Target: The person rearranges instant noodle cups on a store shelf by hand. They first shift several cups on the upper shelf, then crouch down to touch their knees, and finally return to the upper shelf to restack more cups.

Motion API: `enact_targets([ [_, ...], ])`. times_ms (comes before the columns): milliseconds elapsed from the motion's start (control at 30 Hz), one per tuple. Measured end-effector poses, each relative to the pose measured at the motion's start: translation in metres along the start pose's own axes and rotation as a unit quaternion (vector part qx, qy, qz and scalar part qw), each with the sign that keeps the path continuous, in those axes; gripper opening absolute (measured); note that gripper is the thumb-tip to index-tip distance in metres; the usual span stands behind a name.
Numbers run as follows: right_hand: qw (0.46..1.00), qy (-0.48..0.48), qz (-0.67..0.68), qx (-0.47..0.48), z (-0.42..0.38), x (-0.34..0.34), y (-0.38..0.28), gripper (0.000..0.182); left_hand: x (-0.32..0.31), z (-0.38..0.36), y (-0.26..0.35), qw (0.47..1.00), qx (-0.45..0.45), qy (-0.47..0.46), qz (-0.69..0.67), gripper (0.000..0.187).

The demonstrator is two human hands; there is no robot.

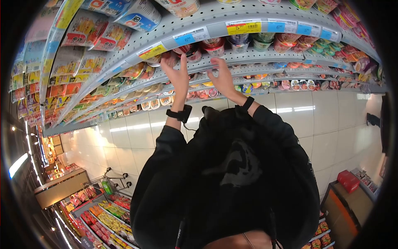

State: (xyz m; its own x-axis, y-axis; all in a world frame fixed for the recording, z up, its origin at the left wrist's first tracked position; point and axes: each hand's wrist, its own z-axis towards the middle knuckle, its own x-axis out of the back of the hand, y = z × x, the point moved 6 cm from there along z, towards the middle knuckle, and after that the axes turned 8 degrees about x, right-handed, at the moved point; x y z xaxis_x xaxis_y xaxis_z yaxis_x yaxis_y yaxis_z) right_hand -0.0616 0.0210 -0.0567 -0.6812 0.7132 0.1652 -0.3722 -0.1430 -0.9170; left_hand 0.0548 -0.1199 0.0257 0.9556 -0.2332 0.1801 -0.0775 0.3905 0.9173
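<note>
Both my hands reach up toward a shelf of instant noodle cups. My left hand [177,77] has its thumb and fingers spread, with the fingertips right at the lower edge of a dark red noodle cup [192,54]. A little to the right, my right hand [222,77] is also open, its fingers curved and its thumb apart. Its fingertips are just below a red and white cup [214,48]. Nothing shows between the fingers of either hand. Each wrist has a black band, and a small black device [185,113] sits at the left one.
A perforated shelf edge with price tags [243,28] runs above my hands, and lower shelves hold more packaged food. Light floor tiles [331,112] lie below. Behind me are a shopping cart [114,178], a snack display [103,218] and a brown counter [338,203].
</note>
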Motion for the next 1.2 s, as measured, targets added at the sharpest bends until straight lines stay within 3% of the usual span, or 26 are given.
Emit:
enact_targets([
  [67, 0.999, -0.005, -0.033, 0.035, 0.010, -0.016, -0.008, 0.065, -0.006, 0.017, -0.001, 0.999, 0.021, -0.040, 0.030, 0.059],
  [133, 0.995, -0.006, -0.068, 0.071, 0.022, -0.032, -0.009, 0.065, -0.021, 0.026, -0.005, 0.985, 0.061, -0.082, -0.136, 0.062],
  [200, 0.985, 0.039, -0.135, 0.100, 0.031, -0.043, -0.007, 0.077, -0.030, 0.035, -0.003, 0.987, 0.050, -0.072, -0.138, 0.070],
  [267, 0.986, 0.032, -0.146, 0.071, 0.037, -0.056, 0.002, 0.072, -0.030, 0.040, 0.013, 0.993, -0.079, 0.010, 0.083, 0.077],
  [400, 0.991, 0.034, -0.130, -0.002, 0.050, -0.069, 0.015, 0.067, -0.033, 0.055, -0.006, 0.978, -0.125, 0.022, 0.165, 0.078],
  [500, 0.989, 0.061, -0.137, -0.010, 0.061, -0.076, 0.019, 0.065, -0.028, 0.054, -0.007, 0.989, -0.068, -0.003, 0.131, 0.064],
  [567, 0.987, 0.066, -0.145, -0.011, 0.062, -0.079, 0.022, 0.065, -0.024, 0.060, -0.019, 0.993, 0.060, -0.091, -0.049, 0.049],
  [667, 0.984, 0.081, -0.160, -0.002, 0.065, -0.080, 0.028, 0.063, -0.013, 0.056, -0.012, 0.985, 0.126, -0.117, -0.012, 0.041],
  [700, 0.984, 0.072, -0.165, 0.007, 0.067, -0.083, 0.029, 0.066, -0.011, 0.056, -0.010, 0.991, 0.058, -0.118, -0.010, 0.040],
  [733, 0.984, 0.061, -0.169, 0.015, 0.068, -0.086, 0.030, 0.069, -0.008, 0.058, -0.018, 0.991, 0.058, -0.117, -0.009, 0.040],
  [867, 0.984, 0.049, -0.174, -0.002, 0.069, -0.085, 0.028, 0.062, -0.007, 0.064, -0.031, 0.985, 0.095, -0.146, 0.011, 0.037],
  [967, 0.986, 0.055, -0.156, -0.009, 0.065, -0.080, 0.020, 0.065, -0.007, 0.061, -0.025, 0.981, 0.115, -0.155, 0.007, 0.038],
  [1033, 0.984, 0.090, -0.145, 0.043, 0.062, -0.076, 0.016, 0.072, -0.008, 0.060, -0.020, 0.977, 0.130, -0.168, 0.024, 0.039],
  [1133, 0.988, 0.072, -0.138, 0.021, 0.062, -0.077, 0.019, 0.076, -0.012, 0.057, -0.029, 0.959, 0.198, -0.197, 0.050, 0.043],
  [1200, 0.990, 0.060, -0.129, 0.019, 0.062, -0.077, 0.019, 0.077, -0.019, 0.060, -0.023, 0.977, 0.079, -0.197, -0.026, 0.047],
])
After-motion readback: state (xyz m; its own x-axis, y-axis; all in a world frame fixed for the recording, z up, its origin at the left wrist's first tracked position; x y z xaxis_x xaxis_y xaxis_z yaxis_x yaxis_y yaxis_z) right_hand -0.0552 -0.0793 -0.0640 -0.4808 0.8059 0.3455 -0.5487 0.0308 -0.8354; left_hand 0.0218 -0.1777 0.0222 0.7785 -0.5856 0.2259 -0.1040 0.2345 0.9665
